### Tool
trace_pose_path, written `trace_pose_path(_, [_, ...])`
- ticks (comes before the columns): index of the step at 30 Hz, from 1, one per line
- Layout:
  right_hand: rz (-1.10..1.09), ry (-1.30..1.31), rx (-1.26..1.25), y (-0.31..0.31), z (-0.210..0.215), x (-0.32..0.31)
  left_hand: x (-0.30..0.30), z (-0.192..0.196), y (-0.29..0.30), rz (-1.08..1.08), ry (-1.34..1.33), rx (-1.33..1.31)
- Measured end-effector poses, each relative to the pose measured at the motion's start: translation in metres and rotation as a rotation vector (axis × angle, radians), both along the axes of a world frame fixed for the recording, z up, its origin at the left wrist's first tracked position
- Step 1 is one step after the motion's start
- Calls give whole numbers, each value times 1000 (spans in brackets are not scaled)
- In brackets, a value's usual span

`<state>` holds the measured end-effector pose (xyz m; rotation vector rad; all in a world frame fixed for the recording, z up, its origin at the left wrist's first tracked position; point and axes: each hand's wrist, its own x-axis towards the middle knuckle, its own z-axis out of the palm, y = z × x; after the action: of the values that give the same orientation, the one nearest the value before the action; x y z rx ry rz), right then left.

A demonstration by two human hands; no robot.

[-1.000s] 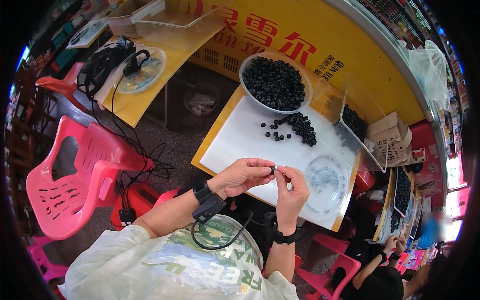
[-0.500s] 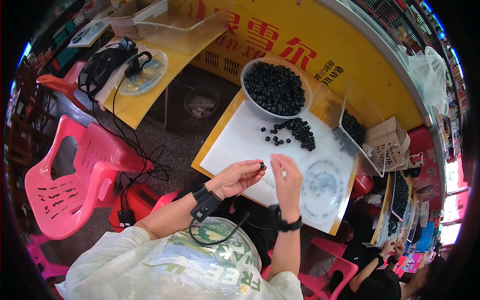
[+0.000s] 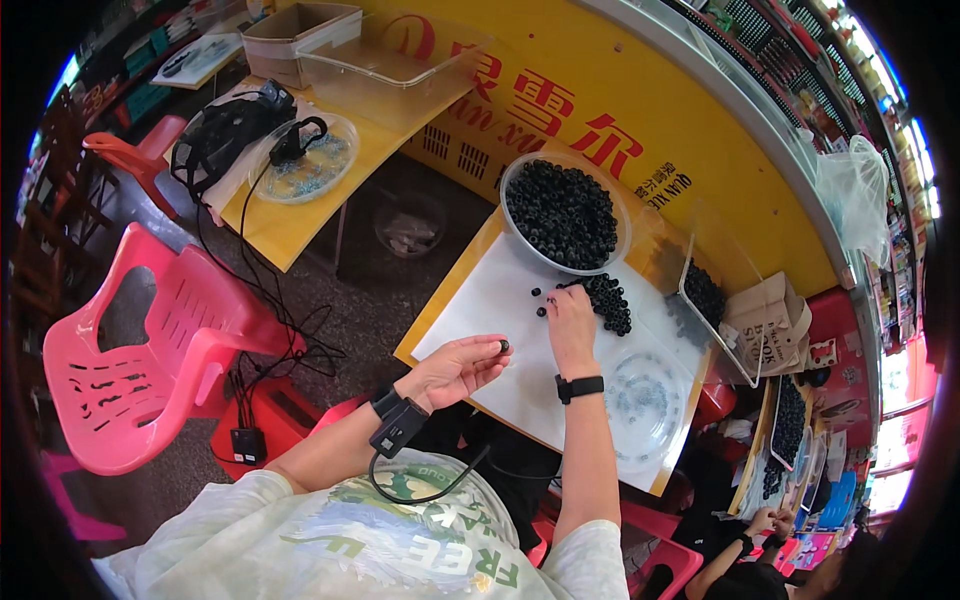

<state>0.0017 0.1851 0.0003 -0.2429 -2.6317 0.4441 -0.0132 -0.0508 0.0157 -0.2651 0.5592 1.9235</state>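
Note:
My left hand (image 3: 458,368), palm turned up over the table's near edge, pinches a small black ring-shaped piece (image 3: 503,346) between thumb and fingertips. My right hand (image 3: 571,328) reaches forward to the near-left side of a loose pile of black ring-shaped pieces (image 3: 608,304). Its fingers are bent together at the pile, and whatever lies between them is too small to make out. Behind the pile, a round clear tub (image 3: 508,213) is heaped with the same pieces. Right of my right wrist lies a clear round tray (image 3: 640,440) with small bluish-clear bits.
A clear bin (image 3: 748,352) of black pieces tilts at the table's right, beside a paper bag (image 3: 768,315). A pink chair (image 3: 150,350) and dangling black cables (image 3: 285,340) are at left. A co-worker's hands (image 3: 772,522) are busy at the lower right.
My right hand has moved forward, from beside my left hand to the loose pile. My left hand has shifted slightly left and down, still pinching its piece. The view has tilted a little.

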Motion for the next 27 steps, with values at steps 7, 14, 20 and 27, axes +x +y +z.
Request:
trace_pose_path(7, [-130, 11, -935, -34, 49, 68, 2, -1, 14, -11, -11, 25])
trace_pose_path(14, [-185, 146, -1284, -71, 70, 107, 11, 14, 28, -83, 60, -25])
trace_pose_path(20, [-149, 182, -1019, -76, 69, 114, 14, 13, 33, -113, 120, -25])
trace_pose_path(27, [-103, 184, -760, -82, 76, 114, 17, 11, 35, -115, 199, -46])
